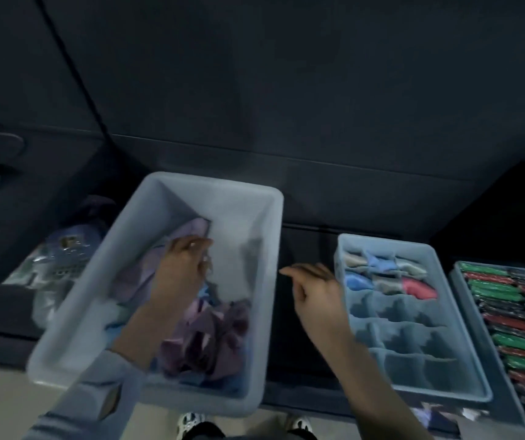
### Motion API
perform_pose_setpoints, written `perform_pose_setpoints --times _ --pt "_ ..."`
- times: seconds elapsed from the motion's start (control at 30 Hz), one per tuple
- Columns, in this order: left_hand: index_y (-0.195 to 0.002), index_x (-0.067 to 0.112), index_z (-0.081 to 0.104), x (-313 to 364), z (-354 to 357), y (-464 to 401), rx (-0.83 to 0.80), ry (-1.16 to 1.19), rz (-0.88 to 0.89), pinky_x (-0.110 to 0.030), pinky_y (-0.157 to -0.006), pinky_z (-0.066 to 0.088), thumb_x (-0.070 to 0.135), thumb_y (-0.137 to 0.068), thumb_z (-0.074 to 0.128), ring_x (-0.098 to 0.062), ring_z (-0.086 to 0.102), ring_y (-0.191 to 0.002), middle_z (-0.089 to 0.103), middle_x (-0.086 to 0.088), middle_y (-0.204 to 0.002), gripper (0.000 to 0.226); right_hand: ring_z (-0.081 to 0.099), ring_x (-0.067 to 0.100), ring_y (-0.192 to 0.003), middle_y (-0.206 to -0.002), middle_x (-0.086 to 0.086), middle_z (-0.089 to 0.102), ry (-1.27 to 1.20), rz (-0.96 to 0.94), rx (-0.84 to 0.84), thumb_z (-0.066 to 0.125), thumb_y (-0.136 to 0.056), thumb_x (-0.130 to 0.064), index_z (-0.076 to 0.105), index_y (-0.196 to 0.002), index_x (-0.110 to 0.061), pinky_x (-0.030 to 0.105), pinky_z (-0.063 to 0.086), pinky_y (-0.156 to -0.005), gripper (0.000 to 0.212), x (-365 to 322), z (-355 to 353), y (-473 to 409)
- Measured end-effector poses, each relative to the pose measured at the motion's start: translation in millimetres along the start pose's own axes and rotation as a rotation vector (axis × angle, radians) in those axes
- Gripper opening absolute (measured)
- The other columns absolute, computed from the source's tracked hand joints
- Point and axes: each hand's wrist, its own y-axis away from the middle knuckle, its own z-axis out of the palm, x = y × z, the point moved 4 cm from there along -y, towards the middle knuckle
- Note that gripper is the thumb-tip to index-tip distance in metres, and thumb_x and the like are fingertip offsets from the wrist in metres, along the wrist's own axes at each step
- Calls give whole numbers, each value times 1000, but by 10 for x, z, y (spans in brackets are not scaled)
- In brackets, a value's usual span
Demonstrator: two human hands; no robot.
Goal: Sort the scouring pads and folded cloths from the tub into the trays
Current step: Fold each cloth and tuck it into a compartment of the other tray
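Note:
A pale grey tub [256, 198] stands at the centre left, holding a heap of lilac, purple and blue cloths [210, 338]. My left hand [181, 268] reaches into the tub, its fingers curled on the edge of a lilac cloth [188, 228]; motion blur hides the exact grip. My right hand [313, 287] hovers over the dark gap between the tub and the divided tray [464, 381], fingers relaxed and holding nothing. The divided tray's far compartments hold folded cloths [378, 263] in blue, grey and red. A second tray [464, 287] at the far right is packed with green and red scouring pads [515, 315].
The tub and trays sit on a dark surface with a dark wall behind. A clear bag with packaged items [61, 258] lies left of the tub. A black cable [74, 68] runs down the wall. My shoes [191, 422] show at the bottom edge.

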Motion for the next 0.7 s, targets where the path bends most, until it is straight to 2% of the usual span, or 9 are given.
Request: perform_pose_setpoints --times 0.07,0.17,0.3,0.37,0.47,0.53,0.6,0.63,0.7 --pt "-105 1 67 -504 89 89 -236 -178 -134 -44 -85 48 26 -78 58 -40 64 -95 66 -21 -103 39 64 24 -80 -92 2 72 -8 -123 -39 65 -62 15 76 -91 -10 31 52 -72 40 -328 209 1" --pt "-120 18 62 -712 156 214 -512 -374 -173 -37 -100 43 35 -88 57 -30 56 -115 62 -10 -124 37 64 25 -80 -90 2 71 59 -217 -125 74 -54 15 76 -87 -10 29 54 -69 42 -545 452 1" --pt "-109 14 69 -517 -82 129 -395 -204 -113 -35 -88 47 28 -95 45 -32 62 -107 69 -13 -107 31 64 23 -77 -88 1 73 114 -150 -190 74 -58 16 77 -88 -12 29 56 -68 41 -588 564 -25" --pt "-100 8 67 -411 -242 27 -332 4 -90 -39 -79 47 37 -94 34 -36 64 -96 69 -19 -97 44 66 26 -85 -98 4 73 47 -60 -207 66 -71 14 74 -105 -11 37 58 -75 43 -601 524 -64" --pt "-103 7 59 -215 -473 -214 -311 356 -121 -31 -78 40 25 -100 44 -28 62 -95 67 -15 -103 24 63 21 -101 -122 4 63 -96 97 -296 70 -84 -7 54 -137 -20 28 51 -90 57 -631 381 -159" --pt "-90 19 58 -25 -686 -404 -206 649 -90 -25 -77 39 23 -95 52 -14 60 -87 65 -2 -91 9 57 14 -110 -133 -3 53 -226 108 -362 78 -79 -27 42 -144 -29 24 48 -92 74 -766 287 -270" --pt "-81 30 55 111 -852 -558 -138 814 -74 -25 -79 41 17 -95 55 -2 56 -77 61 9 -83 19 54 5 -111 -133 -12 51 -310 104 -341 77 -72 -40 42 -140 -35 21 49 -88 77 -914 193 -417" --pt "-79 31 55 159 -897 -623 -128 835 -83 -26 -79 42 13 -95 56 -2 56 -76 61 11 -82 24 56 4 -104 -126 -13 56 -325 108 -285 74 -71 -40 48 -134 -34 22 51 -83 68 -956 138 -485" --pt "-77 32 57 231 -960 -718 -110 802 -90 -30 -81 44 12 -94 58 -10 57 -78 62 9 -82 26 61 7 -80 -98 -11 67 -332 143 -122 64 -76 -26 64 -109 -27 30 52 -70 33 -973 -20 -624"
